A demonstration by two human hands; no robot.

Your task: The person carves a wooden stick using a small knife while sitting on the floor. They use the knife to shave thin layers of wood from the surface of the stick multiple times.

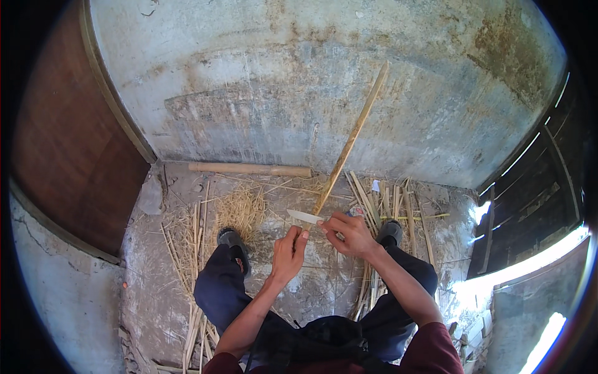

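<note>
My right hand is closed around the handle end of a knife, its pale, pointed blade turned to the left. Close beside it, my left hand has thumb and fingers pinched together just below the blade; whatever they grip is too small to make out. A long bamboo strip slants from the blade up and to the right, in front of the wall. Its near end meets the knife by my right fingers, and I cannot tell whether it continues into my hands.
A thick bamboo pole lies along the wall's foot. Shavings are heaped near my left shoe. Split bamboo strips lie on the left, with more strips on the right. A brown door panel stands at left, dark boards at right.
</note>
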